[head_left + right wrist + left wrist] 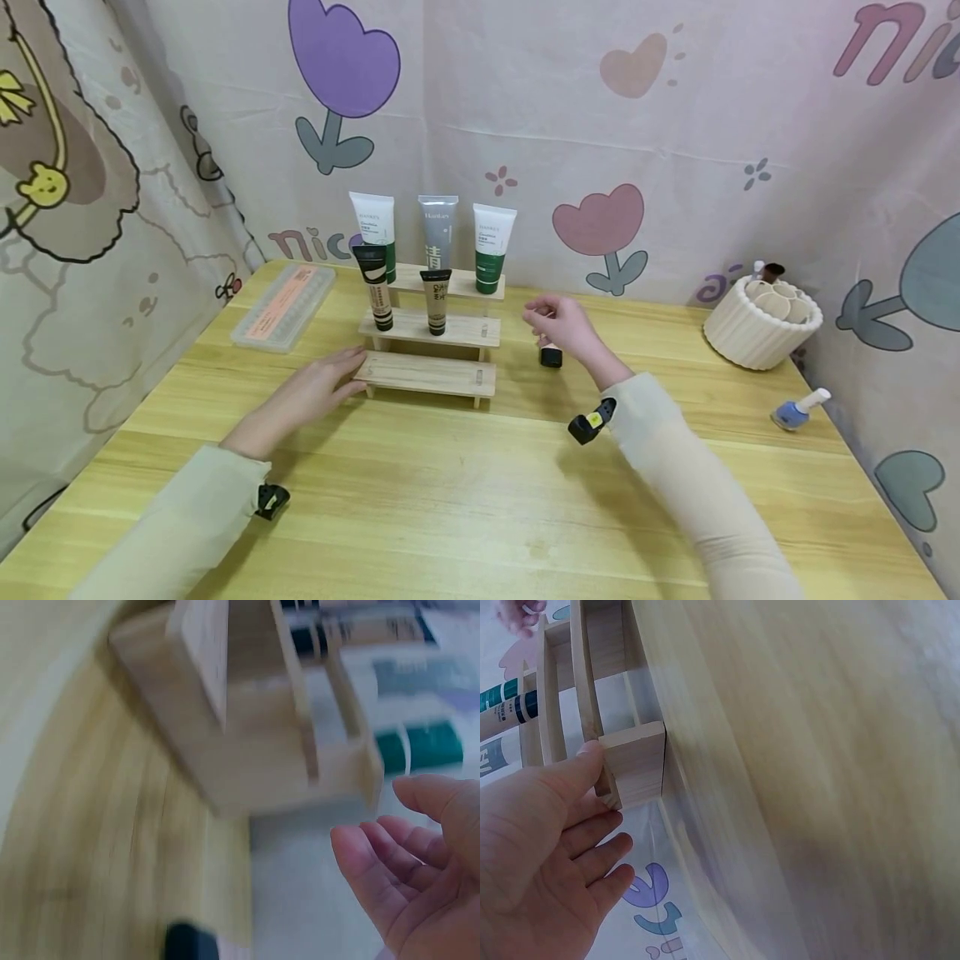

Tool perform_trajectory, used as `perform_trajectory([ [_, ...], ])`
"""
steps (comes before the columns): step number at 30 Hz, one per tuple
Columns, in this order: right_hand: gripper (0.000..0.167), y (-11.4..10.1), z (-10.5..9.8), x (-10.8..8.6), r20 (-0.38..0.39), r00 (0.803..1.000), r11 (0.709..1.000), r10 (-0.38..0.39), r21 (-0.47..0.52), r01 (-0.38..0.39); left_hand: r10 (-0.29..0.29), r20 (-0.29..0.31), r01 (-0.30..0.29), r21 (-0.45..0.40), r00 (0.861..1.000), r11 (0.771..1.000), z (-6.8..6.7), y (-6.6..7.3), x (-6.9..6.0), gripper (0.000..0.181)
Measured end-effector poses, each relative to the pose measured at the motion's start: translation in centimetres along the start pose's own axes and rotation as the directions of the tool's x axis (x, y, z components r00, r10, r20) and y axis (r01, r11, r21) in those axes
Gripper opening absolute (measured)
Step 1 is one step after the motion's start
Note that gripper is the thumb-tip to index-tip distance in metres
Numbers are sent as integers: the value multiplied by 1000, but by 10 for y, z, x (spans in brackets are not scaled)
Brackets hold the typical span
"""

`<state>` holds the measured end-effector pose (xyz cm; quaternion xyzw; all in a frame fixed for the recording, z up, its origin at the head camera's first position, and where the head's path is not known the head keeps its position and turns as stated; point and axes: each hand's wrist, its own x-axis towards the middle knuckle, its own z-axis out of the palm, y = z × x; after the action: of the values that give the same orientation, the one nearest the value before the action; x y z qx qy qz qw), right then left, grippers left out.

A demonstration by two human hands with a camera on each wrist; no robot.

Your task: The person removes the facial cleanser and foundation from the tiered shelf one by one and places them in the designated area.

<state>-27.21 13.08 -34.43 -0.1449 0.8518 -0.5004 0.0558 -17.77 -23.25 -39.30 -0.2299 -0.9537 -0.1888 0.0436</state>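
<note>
While the left hand (pixel 309 390) pinches the left end of the wooden stand's lowest tier (pixel 427 375), the right hand (pixel 567 327) hangs near the black-capped tube (pixel 551 357), its grip loosely bent and holding nothing. That tube is on the worktop (pixel 480 500), right of the stand; partly hidden, its attitude cannot be determined. Five other tubes (pixel 491 248) stand on the upper tiers (pixel 472 330). Step in hand, as judged: arranging tubes. Next move appears to call for a right-hand pinch on the black-capped tube, stand kept steady.
</note>
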Motion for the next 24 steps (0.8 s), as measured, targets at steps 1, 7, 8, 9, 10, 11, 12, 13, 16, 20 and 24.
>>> perform_trajectory([
  [1,26,-5,4,-1,13,1000,1000,-25,-4,25,-1,1,1,-1,1000,1000,0,0,0,51],
  [7,27,-34,32,-3,65,989,990,-136,-28,138,-4,-2,4,-1,1000,1000,-2,1,0,51],
  [8,27,-38,36,-3,68,988,989,-141,-30,143,0,-4,0,0,1000,1000,-2,1,-1,51],
  [9,28,-42,41,-2,68,987,989,-144,-30,146,4,-7,-4,1,1000,1000,-2,1,-1,50],
  [10,28,-45,45,-1,69,987,988,-148,-26,150,9,-11,-9,3,1000,1000,-2,2,-1,50],
  [11,28,-49,49,-1,66,985,987,-157,-27,159,12,-14,-12,4,1000,1000,-2,1,-1,50],
  [12,28,-51,53,1,61,984,986,-166,-21,168,15,-16,-15,6,1000,1000,-2,1,-2,50],
  [13,28,-54,57,2,57,983,985,-174,-14,175,17,-18,-17,7,1000,1000,-2,1,-2,50],
  [16,31,-59,68,6,38,978,979,-204,-1,205,21,-23,-21,8,1000,1000,-1,1,-2,50],
  [20,33,-62,78,12,9,978,978,-209,13,209,27,-28,-27,5,999,1000,0,0,-1,50],
  [24,32,-62,85,18,-9,982,981,-188,40,188,27,-28,-27,3,999,1000,1,-1,0,51],
])
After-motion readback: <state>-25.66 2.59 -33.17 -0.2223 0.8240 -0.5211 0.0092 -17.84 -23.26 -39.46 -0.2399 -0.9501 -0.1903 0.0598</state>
